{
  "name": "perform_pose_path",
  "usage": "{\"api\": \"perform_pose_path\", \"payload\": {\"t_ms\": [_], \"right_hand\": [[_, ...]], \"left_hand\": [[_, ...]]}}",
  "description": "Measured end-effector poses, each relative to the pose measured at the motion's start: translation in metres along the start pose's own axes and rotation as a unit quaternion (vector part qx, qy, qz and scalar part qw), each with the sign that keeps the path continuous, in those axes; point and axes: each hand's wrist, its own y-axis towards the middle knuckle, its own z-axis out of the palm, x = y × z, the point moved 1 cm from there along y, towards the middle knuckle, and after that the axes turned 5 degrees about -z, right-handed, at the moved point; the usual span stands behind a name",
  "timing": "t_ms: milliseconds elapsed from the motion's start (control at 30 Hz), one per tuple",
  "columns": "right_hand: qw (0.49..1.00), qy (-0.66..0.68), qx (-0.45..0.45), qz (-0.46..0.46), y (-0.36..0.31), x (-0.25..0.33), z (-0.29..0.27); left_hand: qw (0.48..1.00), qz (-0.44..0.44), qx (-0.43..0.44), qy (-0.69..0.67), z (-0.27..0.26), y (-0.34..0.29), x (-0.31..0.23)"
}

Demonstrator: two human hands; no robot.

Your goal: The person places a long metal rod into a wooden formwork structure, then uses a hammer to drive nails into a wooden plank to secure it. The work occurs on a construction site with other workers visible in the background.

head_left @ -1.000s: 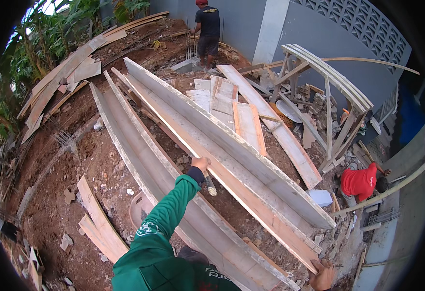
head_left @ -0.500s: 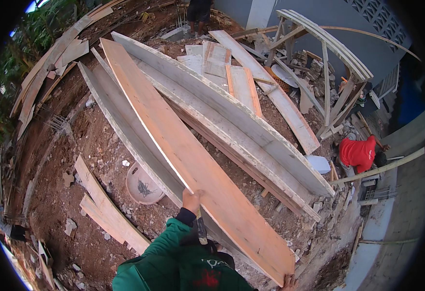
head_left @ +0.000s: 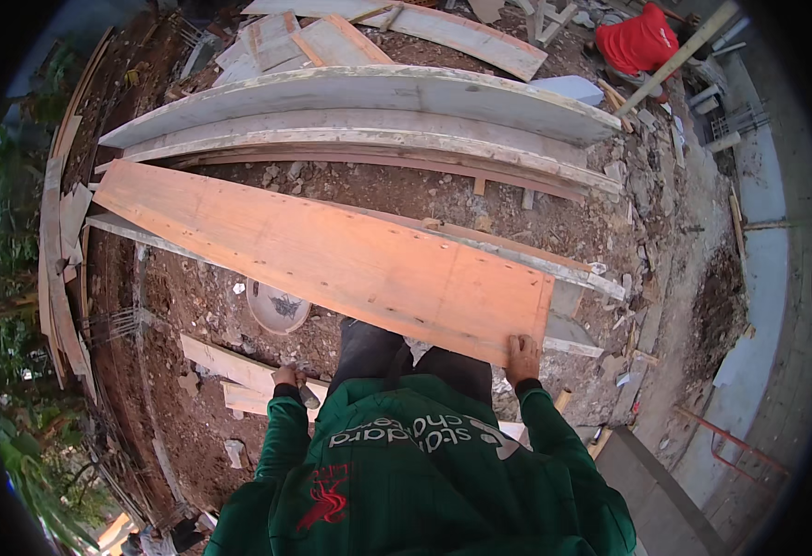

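A long orange-brown wooden board [head_left: 332,255] lies slantwise in front of me, over another long wooden form [head_left: 568,264] that is mostly hidden. Small nail-like marks run along its edges. My right hand [head_left: 522,360] grips the near right corner of this board, fingers on its top face. Lower on the left, apart from the board, my left hand [head_left: 287,375] is closed round a short tool [head_left: 309,397]. Only the tool's pale brown end shows, so its kind is unclear.
Beyond the board stands a long grey trough-shaped form [head_left: 369,93]. A round basin [head_left: 278,308] with dark pieces in it sits on the rubbly soil, near loose planks [head_left: 225,361]. A person in a red shirt [head_left: 637,39] crouches at the far right.
My view has turned, so the board now lies more crosswise. My left hand has come off the board's near edge and moved left, still with the tool. My right hand stays at the board's end.
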Motion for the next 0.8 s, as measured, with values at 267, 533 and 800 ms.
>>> {"api": "perform_pose_path", "payload": {"t_ms": [267,533,800], "right_hand": [[0.945,0.291,0.004,0.148,-0.008,0.001,0.037],[0.601,0.765,0.089,0.212,0.031,0.101,-0.033],[0.252,0.909,-0.075,0.325,0.0,0.08,0.035]], "left_hand": [[0.988,0.08,0.103,0.083,0.093,-0.095,-0.004],[0.826,0.1,0.41,0.373,0.32,-0.239,0.07],[0.661,0.07,0.423,0.616,0.353,-0.247,0.159]]}}
